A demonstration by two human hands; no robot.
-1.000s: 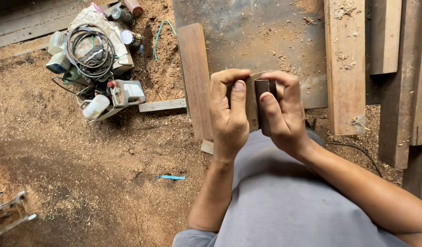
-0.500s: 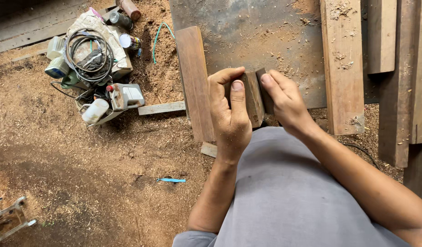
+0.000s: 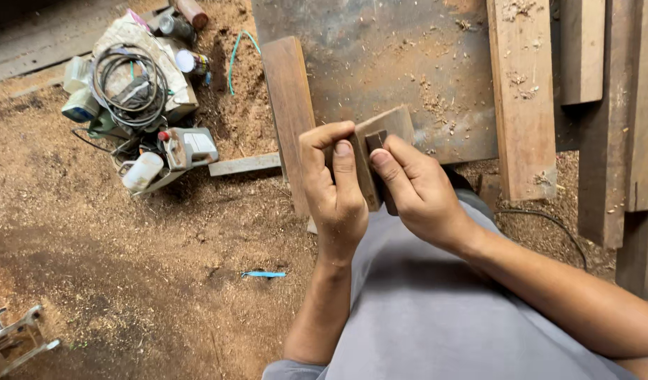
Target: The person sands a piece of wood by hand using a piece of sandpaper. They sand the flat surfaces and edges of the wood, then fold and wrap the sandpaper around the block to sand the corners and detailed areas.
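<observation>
Both hands meet at a small wooden block (image 3: 387,130), held up over the person's grey-clad lap. The left hand (image 3: 336,193) has its fingers (image 3: 324,137) curled closed around the block's left side, thumb laid along the near face. The right hand (image 3: 419,190) grips the block's right side, its fingers closed on a small dark piece (image 3: 377,141) pressed against the block's near edge; what that piece is cannot be told.

Behind the block lies a broad, dull metal sheet (image 3: 380,63) scattered with wood chips. Left of the block, a dark plank (image 3: 289,105) rests along the sheet's edge, and a thin grey strip (image 3: 244,165) lies just beyond the plank. To the right of the block a lighter plank (image 3: 522,105) runs across the sheet, with further boards (image 3: 605,119) beyond it.

Far left of the block, on the sawdust-covered floor (image 3: 113,260), sits a heap of coiled cable (image 3: 130,84), bottles and cans. A small blue scrap (image 3: 264,274) lies on the floor below and left of the block, and a black cord (image 3: 549,222) trails on the floor to its lower right.
</observation>
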